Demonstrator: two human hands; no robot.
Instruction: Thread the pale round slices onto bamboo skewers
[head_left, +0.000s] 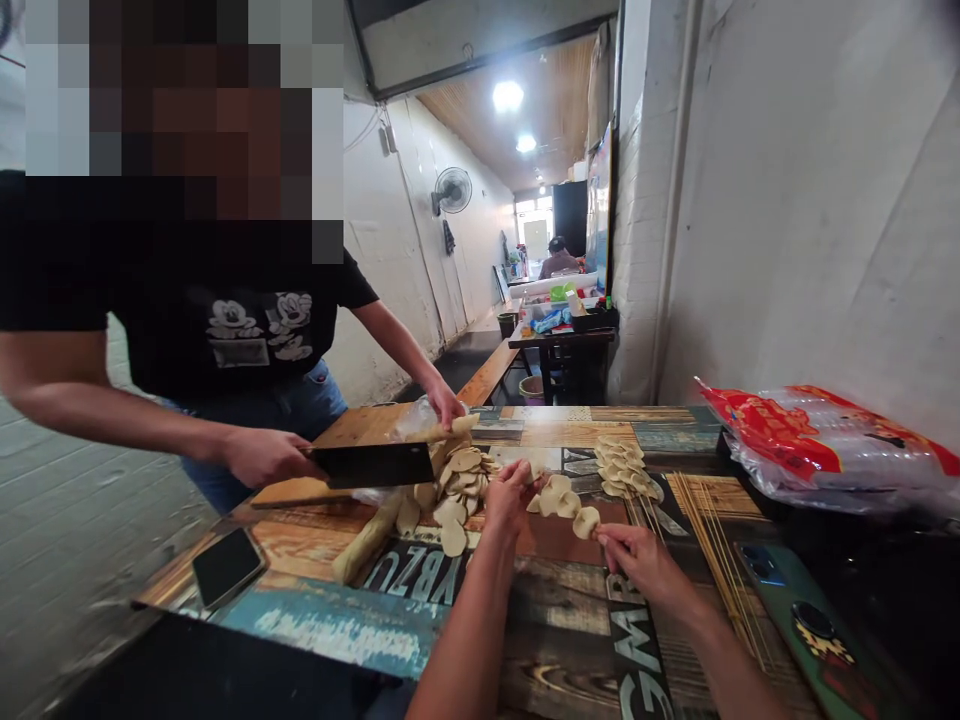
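Observation:
My left hand [508, 492] is closed in a pinch on a pale round slice at the end of a skewer [564, 503] that carries several slices. My right hand [637, 557] grips the skewer's bare end, just below the last slice. A heap of cut slices [456, 480] lies right beside my left hand on the table [555, 610]. Finished skewers [621, 466] lie in a pile behind my right hand.
Across the table a person in a black shirt holds a cleaver [373, 465] over a wooden cutting board [352, 428], their other hand on a pale roll [448, 428]. A phone [226, 566] lies at left, bare bamboo sticks [714, 540] and another phone [806, 615] at right, plastic packs [832, 445] behind.

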